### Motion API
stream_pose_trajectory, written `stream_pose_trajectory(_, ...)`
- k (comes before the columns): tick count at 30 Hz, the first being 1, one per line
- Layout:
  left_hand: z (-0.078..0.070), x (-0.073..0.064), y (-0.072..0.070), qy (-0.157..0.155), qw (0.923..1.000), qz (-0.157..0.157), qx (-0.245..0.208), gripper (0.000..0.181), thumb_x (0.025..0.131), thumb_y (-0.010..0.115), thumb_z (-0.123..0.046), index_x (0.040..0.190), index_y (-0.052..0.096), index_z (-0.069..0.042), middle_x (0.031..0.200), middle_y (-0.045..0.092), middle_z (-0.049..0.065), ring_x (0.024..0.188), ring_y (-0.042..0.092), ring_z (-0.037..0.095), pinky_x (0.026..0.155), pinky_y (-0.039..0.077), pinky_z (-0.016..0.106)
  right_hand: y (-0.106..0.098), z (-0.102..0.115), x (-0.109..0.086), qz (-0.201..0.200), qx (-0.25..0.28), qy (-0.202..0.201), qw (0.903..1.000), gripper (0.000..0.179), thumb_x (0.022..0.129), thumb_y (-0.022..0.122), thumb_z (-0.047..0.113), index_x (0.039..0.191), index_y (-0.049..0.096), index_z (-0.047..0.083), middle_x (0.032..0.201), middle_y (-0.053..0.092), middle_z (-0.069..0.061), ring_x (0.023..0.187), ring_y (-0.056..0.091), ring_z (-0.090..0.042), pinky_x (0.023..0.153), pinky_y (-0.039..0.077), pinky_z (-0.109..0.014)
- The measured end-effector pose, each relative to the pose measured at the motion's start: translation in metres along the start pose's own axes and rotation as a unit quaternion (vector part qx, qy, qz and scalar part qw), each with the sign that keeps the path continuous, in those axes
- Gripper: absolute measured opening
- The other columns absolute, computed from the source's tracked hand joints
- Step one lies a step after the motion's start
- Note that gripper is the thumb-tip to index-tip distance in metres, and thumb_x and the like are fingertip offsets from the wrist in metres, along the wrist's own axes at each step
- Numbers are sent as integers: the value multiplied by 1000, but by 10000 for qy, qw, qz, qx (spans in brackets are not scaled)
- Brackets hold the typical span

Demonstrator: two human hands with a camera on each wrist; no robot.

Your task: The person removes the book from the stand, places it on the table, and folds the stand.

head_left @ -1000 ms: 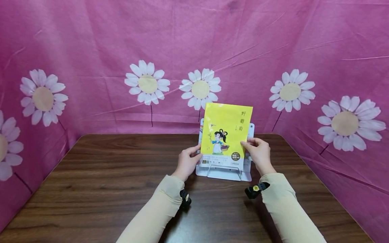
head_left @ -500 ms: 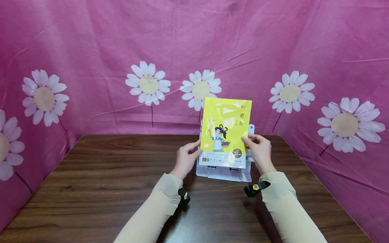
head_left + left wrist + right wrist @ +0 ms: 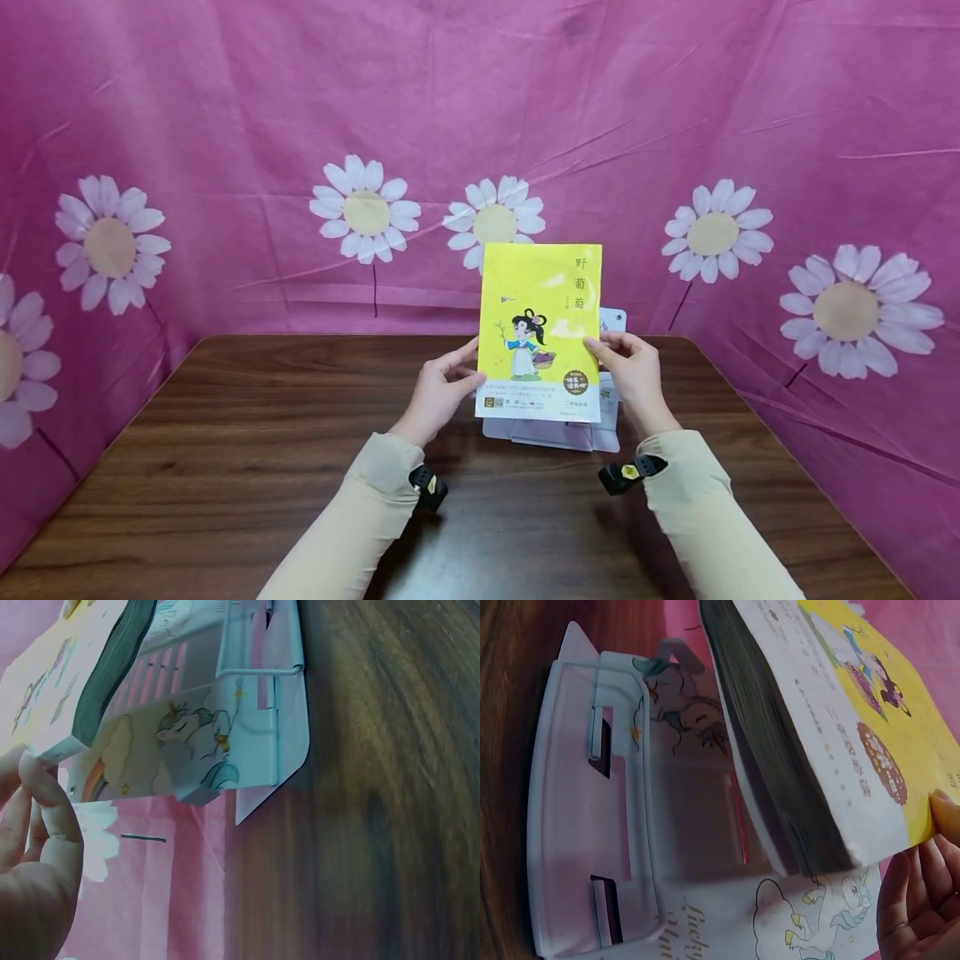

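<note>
Book (image 3: 538, 333) held just in front of stand (image 3: 551, 436), 1 o'clock on tabletop (image 3: 262, 467). Left hand (image 3: 441, 396) has fingers pinching its 8 o'clock edge, right hand (image 3: 636, 382) likewise at 3. My read: grip done, setting down still to do.

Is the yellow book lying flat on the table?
No, the left hand and right hand hold the book up in front of the stand.

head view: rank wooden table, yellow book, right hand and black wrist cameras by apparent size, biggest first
1. Wooden table
2. Yellow book
3. Right hand
4. Black wrist cameras, too alike to separate
</note>
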State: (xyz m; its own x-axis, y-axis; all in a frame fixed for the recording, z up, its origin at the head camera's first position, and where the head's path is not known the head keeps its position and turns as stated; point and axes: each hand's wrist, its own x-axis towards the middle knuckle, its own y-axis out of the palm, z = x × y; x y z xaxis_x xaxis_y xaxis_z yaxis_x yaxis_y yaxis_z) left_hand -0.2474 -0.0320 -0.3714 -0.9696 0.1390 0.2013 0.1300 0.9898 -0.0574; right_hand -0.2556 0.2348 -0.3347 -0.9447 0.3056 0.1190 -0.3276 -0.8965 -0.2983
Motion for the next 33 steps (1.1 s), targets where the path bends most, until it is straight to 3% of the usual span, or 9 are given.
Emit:
stream_pose_trajectory(10,-13,-11,-17,-5,9999,143,-24,56,91,66,2,142,55,-16,135,63,12,88,61,15,78,58,38,6,1,-8,214,184,-64,9996,43,92,71,28,122,63,-3,83,62,15,75,62,2,75,56,-17)
stream_pose_trajectory(18,-18,-20,-31,83,9994,323,120,58,90,67,1,145,52,-12,135,62,17,86,63,12,73,56,25,12,5,-20,460,648,-76,9968,44,94,69,22,124,61,-9,75,66,17,72,65,3,71,56,-15)
stream_pose_trajectory(26,-21,-30,-46,205,9984,487,177,60,90,67,0,146,49,-7,138,60,19,86,63,11,77,60,35,19,7,-29,556,1003,-22,9934,45,94,69,21,125,61,-11,74,68,15,69,65,0,70,57,-18)
stream_pose_trajectory(33,-24,-38,-56,215,9975,601,293,61,90,68,-2,147,47,-6,138,59,20,89,63,13,76,57,22,25,7,-36,658,1055,101,9922,45,95,67,22,127,61,-9,78,69,15,72,66,0,72,57,-18)
